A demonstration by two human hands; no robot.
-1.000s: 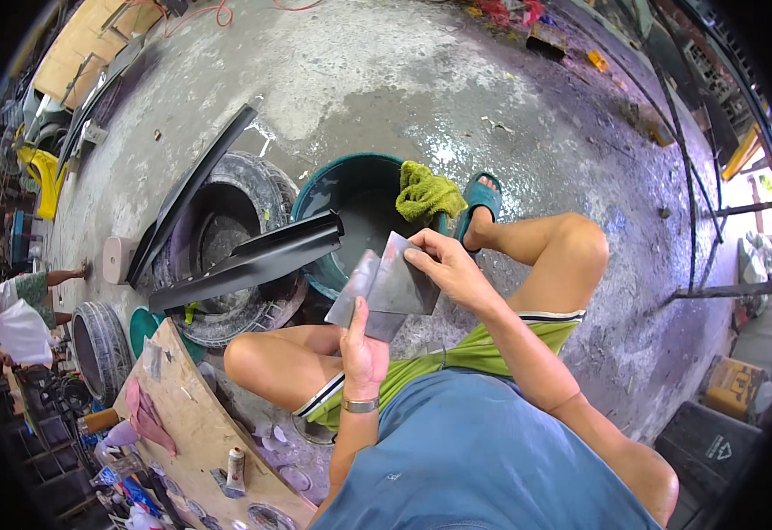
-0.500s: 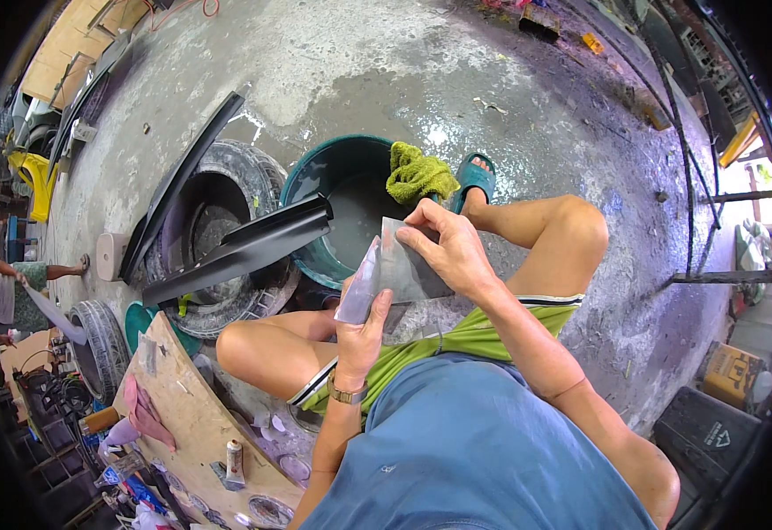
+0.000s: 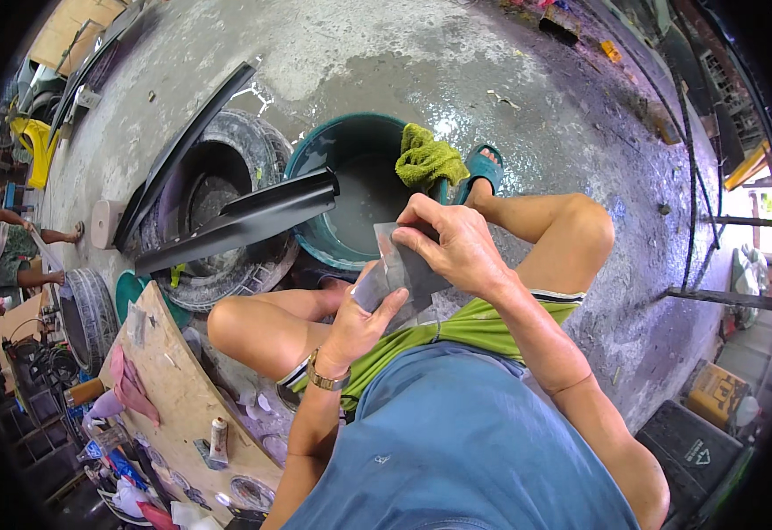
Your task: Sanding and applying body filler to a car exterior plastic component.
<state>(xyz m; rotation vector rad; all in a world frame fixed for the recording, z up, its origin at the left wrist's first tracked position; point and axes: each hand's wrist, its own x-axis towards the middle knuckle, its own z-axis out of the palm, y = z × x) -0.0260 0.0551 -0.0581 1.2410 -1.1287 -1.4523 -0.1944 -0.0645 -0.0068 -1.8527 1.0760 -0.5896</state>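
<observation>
In front of my lap, my left hand [image 3: 361, 329] is closed, thumb on top, on a thin, pale grey, folded sheet of what looks like sandpaper [image 3: 371, 290]. My right hand [image 3: 453, 244] pinches the upper edge of a darker sheet [image 3: 421, 276] between thumb and fingers. The two sheets overlap, and I cannot tell whether they are one folded piece. Just beyond them stands a green basin [image 3: 311, 159] holding cloudy water. A yellow-green cloth [image 3: 428, 157] hangs over its right rim. One end of a long black trim panel [image 3: 244, 225] reaches over the basin's left rim.
That panel lies across a tire [image 3: 267, 146], with another long black strip [image 3: 183, 146] leaning there. At lower left, a wooden board [image 3: 169, 353] carries a tube [image 3: 218, 440] and a pink cloth [image 3: 130, 385]. Another person [image 3: 2, 243] is at far left. A dark bin [image 3: 690, 446] stands lower right.
The sheets have turned between my hands, and the darker face now shows more. My right hand's pinch has shifted slightly. The whole view has also moved a little.
</observation>
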